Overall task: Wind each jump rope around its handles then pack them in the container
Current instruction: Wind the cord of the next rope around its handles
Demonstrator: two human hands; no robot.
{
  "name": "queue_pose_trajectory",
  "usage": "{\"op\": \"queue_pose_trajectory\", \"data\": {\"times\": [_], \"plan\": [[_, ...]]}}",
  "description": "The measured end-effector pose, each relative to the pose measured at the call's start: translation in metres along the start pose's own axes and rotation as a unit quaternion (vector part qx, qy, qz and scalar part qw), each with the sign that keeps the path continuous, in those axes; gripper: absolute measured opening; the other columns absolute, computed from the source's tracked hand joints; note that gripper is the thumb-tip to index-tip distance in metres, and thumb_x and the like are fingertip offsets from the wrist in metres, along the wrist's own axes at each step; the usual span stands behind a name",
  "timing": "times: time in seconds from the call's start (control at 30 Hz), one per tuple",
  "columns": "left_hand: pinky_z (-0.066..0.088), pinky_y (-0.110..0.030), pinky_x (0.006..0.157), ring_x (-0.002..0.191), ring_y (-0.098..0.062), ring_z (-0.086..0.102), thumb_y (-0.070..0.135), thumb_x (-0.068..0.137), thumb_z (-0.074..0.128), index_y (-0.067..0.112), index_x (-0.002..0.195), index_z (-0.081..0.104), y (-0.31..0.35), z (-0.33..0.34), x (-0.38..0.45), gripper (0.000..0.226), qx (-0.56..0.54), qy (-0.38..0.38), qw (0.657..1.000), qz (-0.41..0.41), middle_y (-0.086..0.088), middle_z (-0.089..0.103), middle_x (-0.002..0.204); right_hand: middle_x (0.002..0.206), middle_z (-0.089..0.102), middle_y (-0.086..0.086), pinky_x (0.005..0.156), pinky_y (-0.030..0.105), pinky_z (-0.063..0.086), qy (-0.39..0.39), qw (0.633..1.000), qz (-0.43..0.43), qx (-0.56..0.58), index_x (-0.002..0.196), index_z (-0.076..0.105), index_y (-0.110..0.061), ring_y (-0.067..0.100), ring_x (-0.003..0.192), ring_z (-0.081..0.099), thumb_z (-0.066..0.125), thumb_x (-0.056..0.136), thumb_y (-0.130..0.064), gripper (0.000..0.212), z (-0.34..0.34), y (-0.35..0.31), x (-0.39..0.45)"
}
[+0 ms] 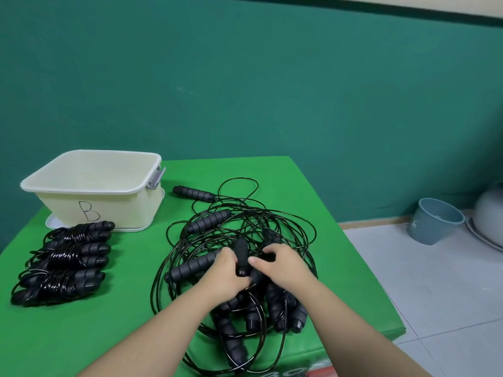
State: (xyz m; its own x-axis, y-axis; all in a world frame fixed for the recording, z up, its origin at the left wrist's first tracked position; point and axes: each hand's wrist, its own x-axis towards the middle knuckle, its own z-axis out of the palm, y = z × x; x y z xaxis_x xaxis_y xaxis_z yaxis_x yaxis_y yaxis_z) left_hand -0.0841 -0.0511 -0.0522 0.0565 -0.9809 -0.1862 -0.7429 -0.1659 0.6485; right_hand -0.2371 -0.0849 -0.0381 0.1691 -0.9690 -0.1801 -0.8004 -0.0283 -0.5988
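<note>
My left hand (223, 270) curls round an upright black handle (241, 257) above the tangled jump ropes (245, 229) toward the table's (109, 322) right edge; my right hand (280, 263) pinches beside it, on what I cannot tell. Three wound ropes (68, 257) lie along the left edge, before the cream container (89, 186) at the far-left corner.

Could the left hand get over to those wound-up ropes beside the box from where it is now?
Probably yes. The wound bundles lie in the open on the green table, nothing over them. But the left hand grips a handle in the tangled pile, so it must let go first.
</note>
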Motion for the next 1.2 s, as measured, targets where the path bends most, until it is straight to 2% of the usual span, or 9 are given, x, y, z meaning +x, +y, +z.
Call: {"op": "queue_pose_trajectory", "data": {"times": [0.17, 0.27, 0.33, 0.47, 0.6, 0.8, 0.9, 1.07, 1.2], "plan": [[0.040, -0.020, 0.057, 0.063, -0.005, 0.051, 0.038, 0.083, 0.067, 0.023, 0.091, 0.056, -0.014, -0.023, 0.001, 0.020, -0.074, -0.054, 0.996, 0.023, 0.007, 0.059, 0.077, 0.124, 0.059, 0.001, 0.093, 0.024, 0.042, 0.042, 0.999, 0.010, 0.009, 0.121, 0.060, -0.017, 0.018, 0.113, 0.056, 0.059, 0.086, -0.018, 0.035, 0.006, 0.009, 0.007], [0.045, -0.027, 0.081, 0.092, -0.014, 0.059, 0.034, 0.092, 0.056, 0.025, 0.084, 0.063, -0.031, -0.036, 0.010, 0.014, 0.020, 0.037, 0.999, 0.016, 0.004, 0.062, 0.099, 0.119, 0.058, 0.000, 0.087, 0.020, 0.039, 0.046, 0.998, 0.025, 0.028, 0.122, 0.055, -0.014, 0.017, 0.107, 0.057, 0.056, 0.086, -0.006, 0.037, 0.005, 0.014, 0.008], [0.042, -0.029, 0.087, 0.104, -0.017, 0.055, 0.030, 0.091, 0.057, 0.026, 0.095, 0.062, -0.040, -0.037, 0.017, 0.008, 0.048, 0.095, 0.994, -0.006, 0.003, 0.057, 0.109, 0.115, 0.055, 0.001, 0.090, 0.025, 0.042, 0.059, 0.997, 0.027, 0.048, 0.117, 0.050, -0.014, 0.018, 0.105, 0.056, 0.054, 0.086, -0.002, 0.033, 0.006, 0.016, 0.007], [0.038, -0.037, 0.100, 0.125, -0.025, 0.040, 0.046, 0.084, 0.062, 0.021, 0.128, 0.047, -0.053, -0.029, 0.030, 0.053, 0.120, 0.080, 0.986, -0.080, -0.003, 0.047, 0.132, 0.108, 0.054, 0.004, 0.082, 0.031, 0.045, 0.096, 0.993, 0.035, 0.065, 0.100, 0.041, -0.017, 0.020, 0.096, 0.056, 0.050, 0.085, 0.002, 0.027, 0.006, 0.019, 0.007], [0.042, -0.036, 0.095, 0.115, -0.025, 0.048, 0.064, 0.077, 0.060, 0.021, 0.117, 0.050, -0.069, -0.023, 0.031, 0.060, 0.192, 0.004, 0.973, -0.124, -0.004, 0.051, 0.125, 0.105, 0.053, 0.005, 0.074, 0.030, 0.043, 0.100, 0.992, 0.045, 0.065, 0.098, 0.041, -0.017, 0.019, 0.086, 0.052, 0.046, 0.085, 0.005, 0.026, 0.003, 0.021, 0.007], [0.026, -0.043, 0.104, 0.130, -0.025, 0.029, 0.060, 0.093, 0.034, 0.036, 0.116, 0.061, -0.080, -0.026, 0.022, 0.043, 0.210, 0.114, 0.965, -0.109, 0.000, 0.038, 0.141, 0.115, 0.048, 0.000, 0.071, 0.022, 0.032, 0.096, 0.995, 0.011, 0.025, 0.098, 0.058, -0.020, 0.013, 0.088, 0.050, 0.043, 0.089, 0.004, 0.030, 0.006, 0.020, 0.003], [0.040, -0.039, 0.089, 0.111, -0.035, 0.050, 0.038, 0.099, 0.036, 0.015, 0.106, 0.063, -0.091, -0.027, 0.023, 0.036, 0.082, 0.110, 0.985, -0.106, -0.016, 0.059, 0.113, 0.119, 0.048, -0.002, 0.090, 0.025, 0.035, 0.134, 0.991, -0.003, -0.025, 0.107, 0.064, -0.019, 0.019, 0.116, 0.037, 0.045, 0.087, 0.002, 0.034, 0.012, 0.017, 0.002], [0.040, -0.031, 0.070, 0.084, -0.026, 0.057, 0.009, 0.093, 0.050, 0.018, 0.101, 0.058, -0.086, -0.041, 0.019, 0.013, -0.008, 0.182, 0.980, -0.079, -0.005, 0.065, 0.093, 0.108, 0.054, -0.001, 0.092, 0.030, 0.035, 0.204, 0.975, -0.073, -0.055, 0.104, 0.070, -0.019, 0.021, 0.107, 0.040, 0.051, 0.088, -0.006, 0.027, 0.016, 0.004, -0.001], [0.048, -0.035, 0.066, 0.063, -0.021, 0.057, 0.006, 0.096, 0.043, 0.023, 0.106, 0.052, -0.067, -0.058, 0.014, 0.021, -0.120, 0.190, 0.974, -0.036, -0.002, 0.061, 0.090, 0.111, 0.059, -0.004, 0.097, 0.032, 0.038, 0.137, 0.979, -0.142, -0.058, 0.112, 0.066, -0.023, 0.017, 0.109, 0.045, 0.049, 0.095, -0.024, 0.025, 0.018, -0.009, -0.005]]}}
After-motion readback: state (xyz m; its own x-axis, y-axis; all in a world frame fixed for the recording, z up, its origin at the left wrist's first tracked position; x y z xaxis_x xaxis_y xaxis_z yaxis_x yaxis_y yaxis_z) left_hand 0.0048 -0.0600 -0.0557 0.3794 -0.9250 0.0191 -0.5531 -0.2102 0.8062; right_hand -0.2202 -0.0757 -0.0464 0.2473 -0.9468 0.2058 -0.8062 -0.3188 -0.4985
